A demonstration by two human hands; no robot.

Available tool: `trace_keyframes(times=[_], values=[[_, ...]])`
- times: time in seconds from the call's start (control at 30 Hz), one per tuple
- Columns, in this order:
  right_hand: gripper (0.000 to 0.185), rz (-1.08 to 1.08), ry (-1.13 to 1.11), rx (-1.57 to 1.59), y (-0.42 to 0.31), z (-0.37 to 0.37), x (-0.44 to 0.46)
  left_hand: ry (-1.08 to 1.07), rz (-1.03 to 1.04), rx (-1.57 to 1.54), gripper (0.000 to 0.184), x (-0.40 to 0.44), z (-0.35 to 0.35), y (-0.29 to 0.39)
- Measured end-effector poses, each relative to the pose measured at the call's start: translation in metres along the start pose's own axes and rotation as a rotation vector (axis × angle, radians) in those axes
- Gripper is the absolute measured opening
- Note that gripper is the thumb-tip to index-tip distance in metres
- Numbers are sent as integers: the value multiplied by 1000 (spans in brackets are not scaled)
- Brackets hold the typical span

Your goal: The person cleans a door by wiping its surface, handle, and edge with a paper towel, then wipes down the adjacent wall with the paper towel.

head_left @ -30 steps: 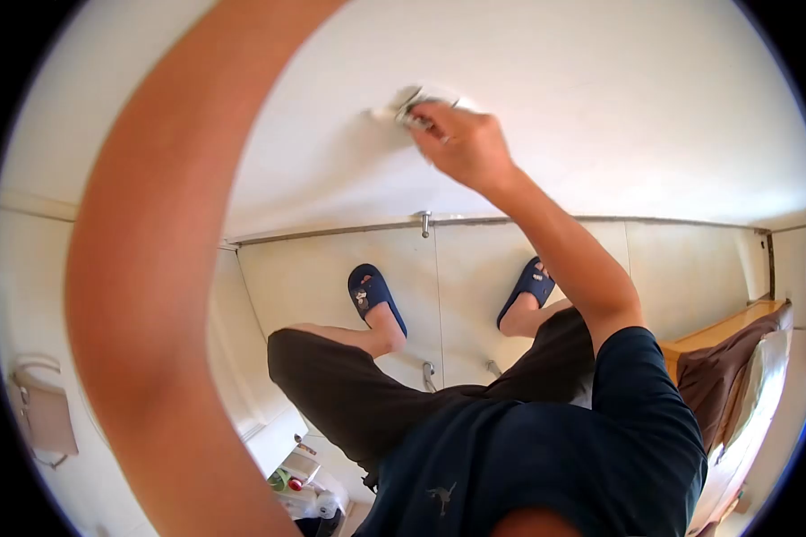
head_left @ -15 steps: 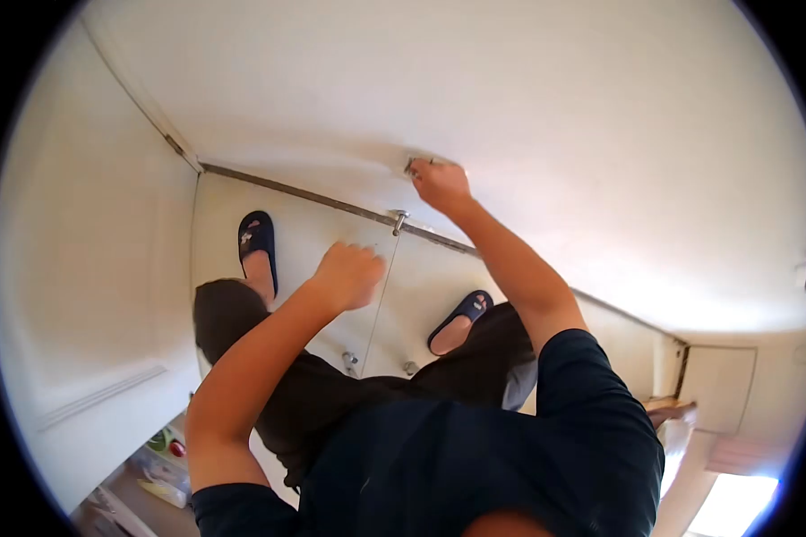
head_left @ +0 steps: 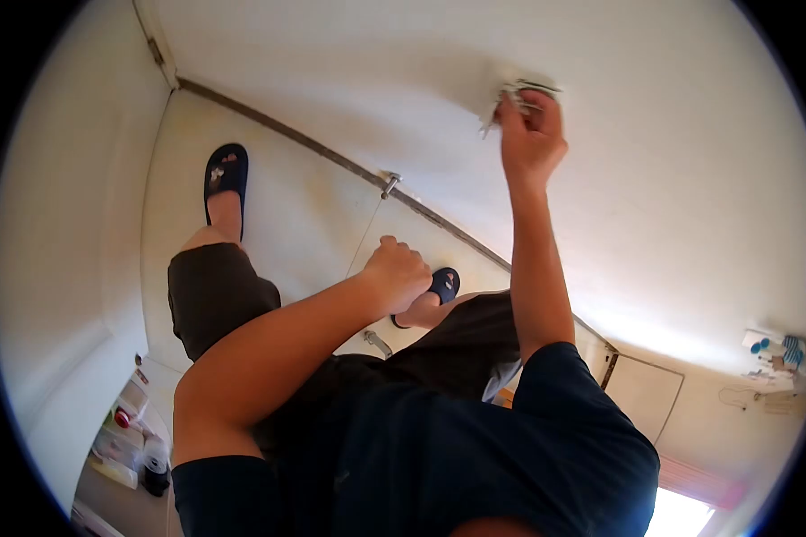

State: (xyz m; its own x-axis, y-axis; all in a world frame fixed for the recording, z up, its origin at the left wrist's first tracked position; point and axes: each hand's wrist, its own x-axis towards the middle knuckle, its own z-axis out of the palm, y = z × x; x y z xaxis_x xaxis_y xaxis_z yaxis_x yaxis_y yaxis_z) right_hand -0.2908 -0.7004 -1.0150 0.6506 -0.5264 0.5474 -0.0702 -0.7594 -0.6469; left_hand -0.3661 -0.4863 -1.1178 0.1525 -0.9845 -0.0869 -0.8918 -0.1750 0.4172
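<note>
My right hand [head_left: 533,134] grips a crumpled, whitish, cloth-like piece [head_left: 518,94] against the broad white panel [head_left: 331,54]. Its thumb and fingers are bent around the piece, and a thin loose end hangs down on the left. What exactly the piece is, I cannot make out. Before my body, my left hand [head_left: 398,273] is curled into a fist, apart from the panel. Its palm side is hidden, so any held thing does not show. A metal handle [head_left: 390,184] sits by the dark seam below the panel.
My feet in dark slippers [head_left: 227,183] stand apart. A white door-like panel [head_left: 72,224] rises at the left, with bottles and bags [head_left: 125,443] beneath it. Small blue and white items [head_left: 779,351] hang at the far right.
My right hand has moved up and right across the panel, and the whitish piece shows more. My left fist has shifted right. The view has tilted.
</note>
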Motion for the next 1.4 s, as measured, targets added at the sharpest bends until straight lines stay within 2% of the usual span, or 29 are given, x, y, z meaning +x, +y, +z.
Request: trace_keyframes(times=[0.03, 0.07, 0.17, 0.27, 0.33, 0.37, 0.43, 0.5, 0.57, 0.73, 0.8, 0.83, 0.9, 0.97, 1.0, 1.07, 1.13, 1.23, 1.3, 1.37, 1.4], values=[[27, -32, -81, -116, 16, 13, -9, -70, -37, -2, 21, -2, 2, 1], [27, -176, -148, -258, 36, 34, -21, -69, -61, -23, 21, -4, 3, 0], [24, -403, -316, -411, 104, 94, -63, -46, -172, 134, 23, -7, 5, -7], [20, -344, -479, -481, 122, 129, -85, -68, -214, 111, 29, -8, 0, -5], [16, -339, -683, -680, 131, 144, -98, -134, -181, -4, 33, -10, -8, 0], [16, -340, -693, -669, 134, 150, -106, -141, -192, -9, 33, -9, -2, 4], [17, -325, -673, -657, 146, 170, -115, -76, -238, -89, 37, -9, 6, 2], [17, -241, -685, -741, 155, 186, -118, -148, -232, -128, 40, -10, 0, -6], [13, -190, -682, -559, 149, 178, -110, -123, -187, -103, 37, -14, -7, -9], [13, -276, -441, -428, 50, 122, -38, -27, -177, -32, 35, -15, -24, -23], [18, -157, -244, -83, -6, 94, -2, 38, -173, 10, 34, -10, -29, -29], [18, -179, -228, -109, -27, 83, 13, -25, -207, -15, 35, -11, -34, -31], [18, 14, -122, 244, -56, 76, 27, -85, -241, -39, 39, -14, -42, -34], [17, -42, -183, 206, -40, 91, 20, -176, -238, -84, 42, -19, -47, -37], [21, -186, -215, -195, -30, 100, 12, -169, -231, -82, 42, -25, -48, -37], [21, -405, -349, -234, 22, 143, -9, -2, -239, -72, 25, -36, -49, -36], [18, -354, -495, -433, 25, 173, -31, 0, -250, -57, 24, -33, -48, -35], [19, -260, -511, -295, 15, 183, -28, 22, -245, -50, 28, -33, -41, -36], [22, -322, -438, -192, -2, 167, -6, 73, -240, -36, 31, -27, -39, -34], [25, -153, -269, -121, -51, 142, 22, 96, -238, -31, 35, -19, -36, -32], [25, -99, -222, 105, -80, 132, 34, 91, -240, -67, 39, -19, -40, -30]])
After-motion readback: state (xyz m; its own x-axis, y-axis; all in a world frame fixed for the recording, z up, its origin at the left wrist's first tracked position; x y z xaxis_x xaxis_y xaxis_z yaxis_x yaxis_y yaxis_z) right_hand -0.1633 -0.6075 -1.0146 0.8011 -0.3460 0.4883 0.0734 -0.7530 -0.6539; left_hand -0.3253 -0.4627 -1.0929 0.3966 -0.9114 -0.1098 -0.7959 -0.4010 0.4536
